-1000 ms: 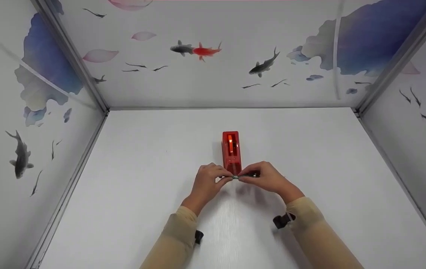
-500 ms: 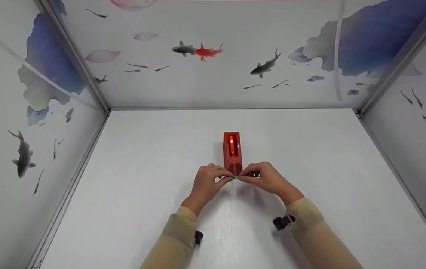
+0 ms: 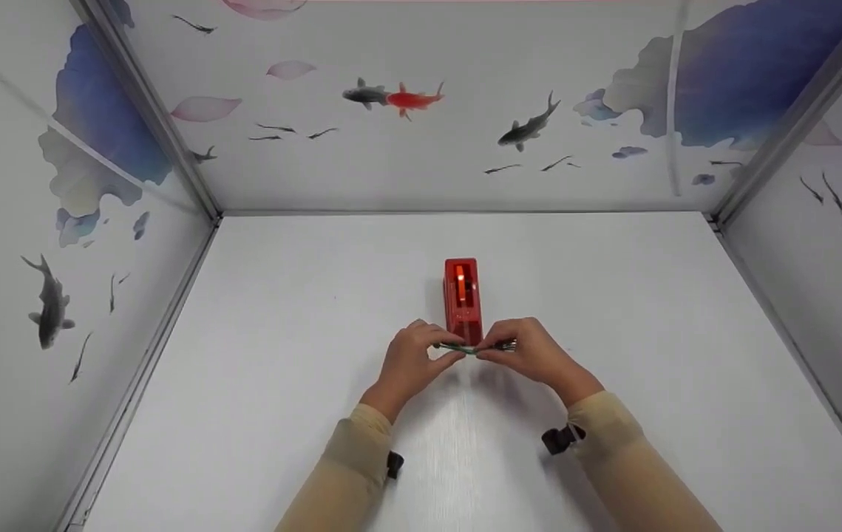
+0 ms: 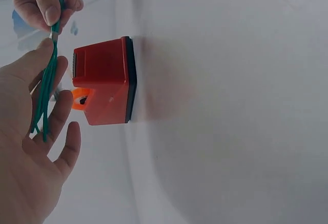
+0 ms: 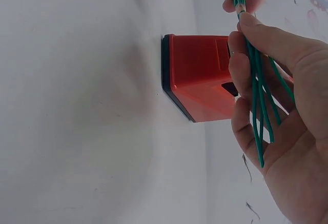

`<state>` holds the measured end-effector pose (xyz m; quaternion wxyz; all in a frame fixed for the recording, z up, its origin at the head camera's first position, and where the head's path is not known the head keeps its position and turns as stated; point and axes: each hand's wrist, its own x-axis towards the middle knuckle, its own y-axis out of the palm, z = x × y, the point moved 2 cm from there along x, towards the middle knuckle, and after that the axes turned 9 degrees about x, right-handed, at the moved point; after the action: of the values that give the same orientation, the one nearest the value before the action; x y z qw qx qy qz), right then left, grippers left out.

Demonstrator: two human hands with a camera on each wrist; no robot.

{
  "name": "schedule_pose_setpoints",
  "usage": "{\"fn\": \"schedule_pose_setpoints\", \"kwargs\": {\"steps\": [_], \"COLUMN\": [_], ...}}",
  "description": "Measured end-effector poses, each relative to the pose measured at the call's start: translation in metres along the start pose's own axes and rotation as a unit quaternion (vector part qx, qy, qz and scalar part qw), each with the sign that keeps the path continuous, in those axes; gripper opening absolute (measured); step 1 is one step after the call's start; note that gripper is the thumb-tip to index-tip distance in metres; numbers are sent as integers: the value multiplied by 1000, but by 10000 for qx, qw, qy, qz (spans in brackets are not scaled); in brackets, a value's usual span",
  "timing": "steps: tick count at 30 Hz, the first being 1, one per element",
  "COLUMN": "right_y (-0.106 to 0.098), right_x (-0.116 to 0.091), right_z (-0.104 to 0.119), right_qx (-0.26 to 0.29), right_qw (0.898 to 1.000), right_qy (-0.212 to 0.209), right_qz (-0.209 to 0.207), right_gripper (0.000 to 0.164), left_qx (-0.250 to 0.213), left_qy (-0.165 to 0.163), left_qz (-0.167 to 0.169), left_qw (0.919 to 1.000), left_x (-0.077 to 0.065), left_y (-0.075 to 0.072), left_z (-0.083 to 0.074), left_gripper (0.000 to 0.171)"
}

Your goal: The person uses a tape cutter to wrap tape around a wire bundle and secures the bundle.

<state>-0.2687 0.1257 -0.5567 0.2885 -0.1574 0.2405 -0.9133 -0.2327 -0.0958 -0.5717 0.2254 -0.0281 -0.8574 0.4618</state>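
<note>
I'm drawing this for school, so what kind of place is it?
Probably a small work booth: fish-patterned walls rise on three sides of a plain white table, and a red tape dispenser stands on it.

Left hand [image 3: 412, 360] and right hand [image 3: 531, 353] meeting over white, smooth table [image 3: 302, 355], each pinching thin green strand bundle [image 3: 471, 351] in thumb-and-finger grip. Bundle lying crosswise between fingertips, dark ends showing by both hands. Red, box-shaped plastic tape dispenser [image 3: 463, 319] standing just beyond fingertips, bright orange wheel [image 3: 460, 284] sitting in top slot. Cream-coloured long sleeves [image 3: 343, 465] covering forearms; small black device [image 3: 562, 440] hanging at right wrist. White back wall [image 3: 421, 177] displaying printed grey and red fish, pink petals, blue-grey blotch.
</note>
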Motion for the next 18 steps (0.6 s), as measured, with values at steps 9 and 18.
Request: {"fn": "schedule_pose_setpoints", "kwargs": {"steps": [9, 18], "right_y": [3, 3], "right_x": [1, -2], "right_z": [3, 6], "right_qx": [-164, -571], "right_qw": [9995, 9977], "right_qy": [-239, -209], "right_qz": [-90, -297], "right_gripper": [17, 24], "left_qx": [245, 339], "left_qy": [-329, -361], "left_qz": [-66, 97], "left_qw": [9991, 9987], "left_x": [3, 7], "left_y": [-4, -2], "left_z": [0, 0], "left_gripper": [21, 17]}}
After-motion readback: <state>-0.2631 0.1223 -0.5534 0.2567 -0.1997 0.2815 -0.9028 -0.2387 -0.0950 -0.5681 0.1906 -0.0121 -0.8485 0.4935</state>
